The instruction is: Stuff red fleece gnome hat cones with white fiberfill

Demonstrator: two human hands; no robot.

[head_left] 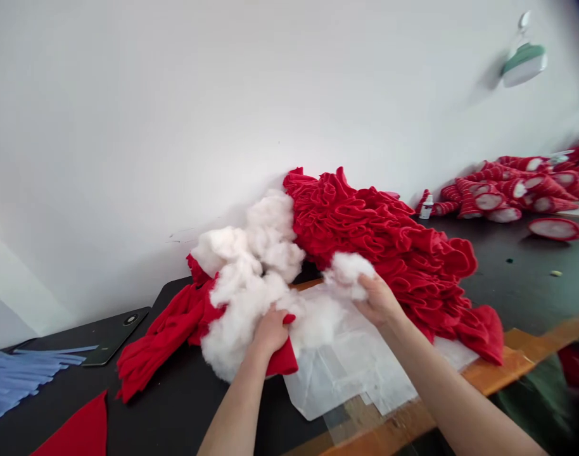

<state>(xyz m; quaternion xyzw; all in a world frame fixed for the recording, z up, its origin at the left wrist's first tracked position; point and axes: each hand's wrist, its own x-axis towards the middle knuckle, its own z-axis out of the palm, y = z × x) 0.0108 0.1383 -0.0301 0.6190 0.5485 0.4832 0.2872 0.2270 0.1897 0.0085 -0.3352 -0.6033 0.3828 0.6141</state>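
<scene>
A heap of white stuffing (251, 272) lies on the black table (185, 405) against the wall. My left hand (270, 330) is closed on a red fabric piece (282, 361) at the foot of that heap. My right hand (377, 299) pinches a tuft of white stuffing (349, 272) just right of the heap. Under both hands lie clear plastic bags (346, 370). A big pile of red fabric pieces (389, 253) rises behind my right hand.
More red cloth (161, 335) trails left of the stuffing, a red triangle (78, 434) lies at the front left. Blue strips (18, 377) and a dark phone (111, 335) are at far left. Red-and-white stuffed cones (508, 190) and a small bottle (427, 206) sit far right.
</scene>
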